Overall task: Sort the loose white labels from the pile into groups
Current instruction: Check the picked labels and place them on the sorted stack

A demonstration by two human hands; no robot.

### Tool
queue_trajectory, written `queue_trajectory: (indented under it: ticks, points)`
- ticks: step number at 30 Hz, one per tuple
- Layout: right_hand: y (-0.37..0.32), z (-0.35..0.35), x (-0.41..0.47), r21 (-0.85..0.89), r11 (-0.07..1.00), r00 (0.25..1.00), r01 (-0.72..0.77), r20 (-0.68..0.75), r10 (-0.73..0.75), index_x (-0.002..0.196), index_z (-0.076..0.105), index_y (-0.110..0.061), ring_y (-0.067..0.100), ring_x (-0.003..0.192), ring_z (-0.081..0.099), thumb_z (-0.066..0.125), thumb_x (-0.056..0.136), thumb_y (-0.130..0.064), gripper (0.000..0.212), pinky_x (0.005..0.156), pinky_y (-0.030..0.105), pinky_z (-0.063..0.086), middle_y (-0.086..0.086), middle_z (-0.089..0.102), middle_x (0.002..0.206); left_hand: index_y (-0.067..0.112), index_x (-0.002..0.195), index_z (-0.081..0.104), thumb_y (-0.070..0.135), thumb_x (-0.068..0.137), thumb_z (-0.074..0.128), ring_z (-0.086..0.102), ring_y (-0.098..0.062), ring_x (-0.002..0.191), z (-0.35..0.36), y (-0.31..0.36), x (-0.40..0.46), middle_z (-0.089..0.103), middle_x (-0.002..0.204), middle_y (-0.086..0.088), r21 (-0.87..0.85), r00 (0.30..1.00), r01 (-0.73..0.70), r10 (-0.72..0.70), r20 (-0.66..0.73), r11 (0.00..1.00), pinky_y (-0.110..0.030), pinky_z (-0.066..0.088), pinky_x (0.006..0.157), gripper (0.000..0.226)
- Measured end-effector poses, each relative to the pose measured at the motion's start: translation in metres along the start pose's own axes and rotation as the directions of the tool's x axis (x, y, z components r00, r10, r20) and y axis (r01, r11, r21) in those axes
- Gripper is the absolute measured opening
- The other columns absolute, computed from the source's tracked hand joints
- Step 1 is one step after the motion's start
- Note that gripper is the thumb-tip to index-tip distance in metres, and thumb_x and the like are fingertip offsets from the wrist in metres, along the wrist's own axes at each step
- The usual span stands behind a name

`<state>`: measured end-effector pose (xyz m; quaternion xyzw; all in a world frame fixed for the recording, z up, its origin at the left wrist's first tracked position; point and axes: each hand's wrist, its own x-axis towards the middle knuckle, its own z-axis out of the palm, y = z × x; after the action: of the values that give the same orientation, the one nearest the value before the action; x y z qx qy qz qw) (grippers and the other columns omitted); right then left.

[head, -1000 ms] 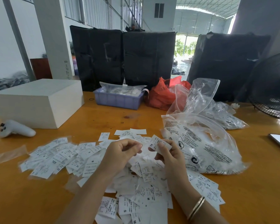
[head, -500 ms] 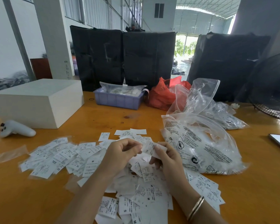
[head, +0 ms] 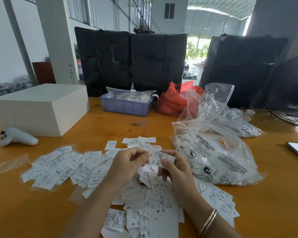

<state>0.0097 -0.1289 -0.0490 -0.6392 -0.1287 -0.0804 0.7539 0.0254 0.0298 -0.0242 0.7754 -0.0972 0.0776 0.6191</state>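
Paper-thin and limp, the XL label [head: 159, 158] sits pinched between your left hand [head: 127, 164] and right hand [head: 175, 167], just above the pile [head: 150, 200]; you likely do best gripping it lightly by one edge, since neighbouring slips probably cling and slide.

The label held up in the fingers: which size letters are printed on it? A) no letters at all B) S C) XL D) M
C: the label pinched between the left hand and the right hand above the pile shows "XL" printed near its lower left corner.
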Motion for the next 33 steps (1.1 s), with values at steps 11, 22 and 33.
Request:
queue_trajectory:
  ticks: [11, 22, 33]
  points:
    - [-0.0002, -0.0002, -0.0004, 0.021, 1.0, 0.999, 0.001, 0.036, -0.001, 0.104, 0.059, -0.015, 0.014, 0.053, 0.051, 0.052, 0.093, -0.008, 0.015, 0.051, 0.021, 0.044, 0.007, 0.061, 0.06, 0.026, 0.077, 0.072, 0.031, 0.083, 0.068, 0.063, 0.004, 0.062, -0.0004, -0.0024, 0.0002, 0.071, 0.069, 0.01, 0.013, 1.0, -0.004, 0.004, -0.004, 1.0, -0.005, 0.045, 0.058, 0.009]
    - [-0.0005, 0.001, 0.0005, 0.065, 0.997, 0.996, -0.049, 0.078, 0.044, 0.089, 0.068, -0.015, 0.017, 0.051, 0.051, 0.05, 0.094, -0.006, 0.021, 0.048, 0.023, 0.043, 0.005, 0.057, 0.057, 0.026, 0.078, 0.071, 0.03, 0.083, 0.067, 0.062, 0.004, 0.065, -0.0011, -0.0006, -0.0003, 0.07, 0.069, 0.014, 0.017, 1.0, -0.02, 0.02, 0.002, 1.0, -0.005, 0.045, 0.058, 0.008]
    - [-0.0034, -0.0031, 0.003, 0.047, 0.997, 0.992, 0.066, -0.112, -0.06, 0.123, 0.048, -0.025, 0.016, 0.054, 0.057, 0.049, 0.095, -0.009, 0.032, 0.058, 0.025, 0.051, 0.011, 0.069, 0.072, 0.032, 0.083, 0.07, 0.025, 0.088, 0.062, 0.063, 0.003, 0.068, -0.0018, -0.0004, -0.001, 0.072, 0.073, 0.015, 0.082, 0.997, -0.066, 0.064, 0.033, 0.994, -0.006, 0.046, 0.061, 0.012]
